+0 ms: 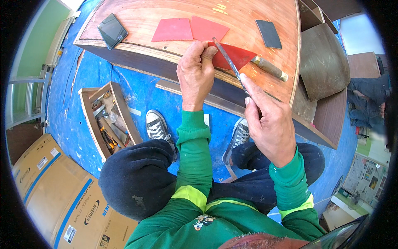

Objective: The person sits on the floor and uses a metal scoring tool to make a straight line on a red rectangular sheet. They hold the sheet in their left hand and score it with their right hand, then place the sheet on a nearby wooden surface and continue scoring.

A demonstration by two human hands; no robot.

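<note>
My left hand [196,70] pinches the near left corner of a dark red sheet piece [230,53] between thumb and fingers. In my right hand [271,120] is a slim metal file-like tool [229,58], its index finger stretched along the shaft. The tool slants across the red piece, its tip close to my left fingertips; whether it touches the sheet I cannot tell. Just right of the sheet lies a tool with a worn wooden handle [271,69], its other end partly hidden. Two lighter red sheet pieces [173,30] lie overlapping or edge to edge farther back on the wooden top [137,14].
A phone [112,31] rests at the wooden top's left end, and a dark rectangular piece [268,34] at its right. A wooden toolbox [116,120] stands on the blue floor covering. Cardboard [70,195] lies lower left. At far right, another person's trousers [369,99] show.
</note>
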